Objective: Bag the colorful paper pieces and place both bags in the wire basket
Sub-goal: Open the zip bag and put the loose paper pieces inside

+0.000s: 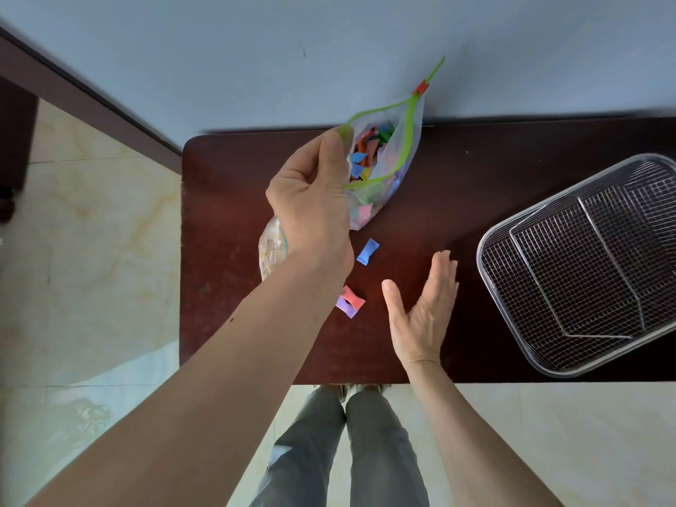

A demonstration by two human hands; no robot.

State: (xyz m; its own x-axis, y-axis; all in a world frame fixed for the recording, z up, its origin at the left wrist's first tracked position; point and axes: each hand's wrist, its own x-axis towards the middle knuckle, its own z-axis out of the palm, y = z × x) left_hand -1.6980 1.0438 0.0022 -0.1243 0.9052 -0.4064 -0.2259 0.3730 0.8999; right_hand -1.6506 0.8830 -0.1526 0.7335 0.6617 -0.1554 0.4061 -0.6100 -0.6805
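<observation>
My left hand (311,199) pinches the green zip rim of a clear bag (384,159) and holds it up with its mouth open; the bag is full of colorful paper pieces. A red slider sits at the zip's far end. My right hand (424,309) hovers flat and open over the table, holding nothing. Loose pieces lie on the table: a blue one (367,252), a red one (354,298) and a purple one (345,307). A second clear bag (270,250) lies partly hidden under my left forearm. The wire basket (585,265) stands at the right with nothing in it.
The dark red-brown table (439,199) stands against a pale blue wall. Its front edge is close to my legs. Tiled floor shows to the left and below. A dark wooden piece of furniture stands at the far left.
</observation>
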